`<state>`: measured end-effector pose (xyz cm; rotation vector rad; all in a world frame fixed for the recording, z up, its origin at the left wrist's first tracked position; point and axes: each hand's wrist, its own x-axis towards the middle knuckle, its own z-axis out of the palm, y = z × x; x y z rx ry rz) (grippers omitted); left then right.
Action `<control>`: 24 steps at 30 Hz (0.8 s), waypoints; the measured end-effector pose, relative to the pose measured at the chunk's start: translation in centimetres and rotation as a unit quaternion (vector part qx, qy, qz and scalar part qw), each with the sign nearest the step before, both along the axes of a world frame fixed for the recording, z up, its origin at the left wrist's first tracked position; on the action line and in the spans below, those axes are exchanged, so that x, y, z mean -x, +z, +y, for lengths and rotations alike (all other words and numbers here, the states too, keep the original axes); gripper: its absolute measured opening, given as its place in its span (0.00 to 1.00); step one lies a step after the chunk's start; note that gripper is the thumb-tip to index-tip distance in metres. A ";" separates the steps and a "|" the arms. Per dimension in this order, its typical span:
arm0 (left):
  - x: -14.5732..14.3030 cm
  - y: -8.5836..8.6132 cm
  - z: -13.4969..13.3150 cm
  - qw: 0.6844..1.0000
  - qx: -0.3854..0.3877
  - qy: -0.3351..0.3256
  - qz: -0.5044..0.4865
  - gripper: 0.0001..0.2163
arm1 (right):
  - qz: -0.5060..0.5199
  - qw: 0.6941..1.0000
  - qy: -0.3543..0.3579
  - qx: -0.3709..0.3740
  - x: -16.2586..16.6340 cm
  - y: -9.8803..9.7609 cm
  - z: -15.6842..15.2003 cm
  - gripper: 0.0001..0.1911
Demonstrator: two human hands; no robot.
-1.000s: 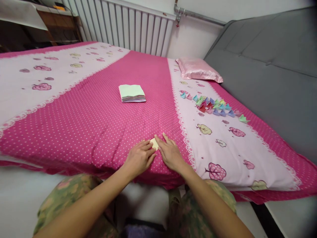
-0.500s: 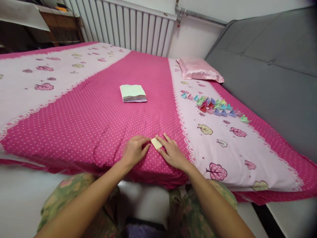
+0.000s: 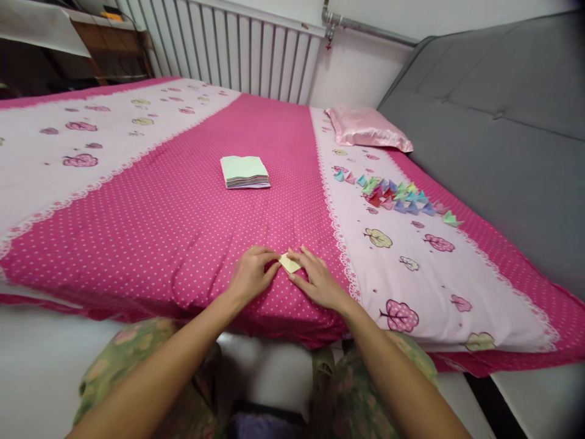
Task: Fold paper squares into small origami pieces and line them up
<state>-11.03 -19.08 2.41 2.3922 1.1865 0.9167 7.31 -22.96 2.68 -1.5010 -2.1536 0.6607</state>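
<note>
A small pale yellow folded paper [image 3: 289, 263] lies on the pink dotted bedsheet [image 3: 183, 219] near the bed's front edge. My left hand [image 3: 250, 275] sits just left of it, fingers curled, with the fingertips pinching the paper's left edge. My right hand [image 3: 317, 280] lies on the paper's right side, fingers pressed down on it and on the sheet. A stack of pastel paper squares [image 3: 244, 171] rests farther back in the middle of the bed. A cluster of several small folded paper pieces [image 3: 397, 197] in mixed colours lies to the right.
A pink satin pillow [image 3: 369, 129] lies at the far right by the grey padded headboard [image 3: 493, 140]. A white radiator [image 3: 228, 49] stands behind the bed. My knees in green patterned fabric [image 3: 137, 353] are below the bed's edge.
My left hand has drawn back from lying over the paper to pinching its left edge, so more of the yellow paper shows. Both hands shifted slightly up the sheet.
</note>
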 end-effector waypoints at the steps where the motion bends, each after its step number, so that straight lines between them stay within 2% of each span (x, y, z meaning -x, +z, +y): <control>1: 0.0 0.0 0.0 1.000 0.001 0.000 -0.001 0.08 | 0.003 1.000 -0.002 0.001 0.0 0.0 0.0 0.22; 10: -0.2 0.0 0.2 1.000 -0.005 0.010 0.010 0.07 | 0.041 0.998 -0.026 -0.038 0.2 -0.5 0.3 0.16; 18: -0.7 -0.2 0.2 0.999 -0.008 0.038 0.005 0.08 | 0.090 0.987 -0.100 -0.090 1.2 -1.0 0.5 0.09; 24: -1.1 -0.4 0.8 0.996 -0.006 0.084 0.006 0.07 | 0.103 0.972 -0.177 -0.117 1.4 -1.2 0.6 0.09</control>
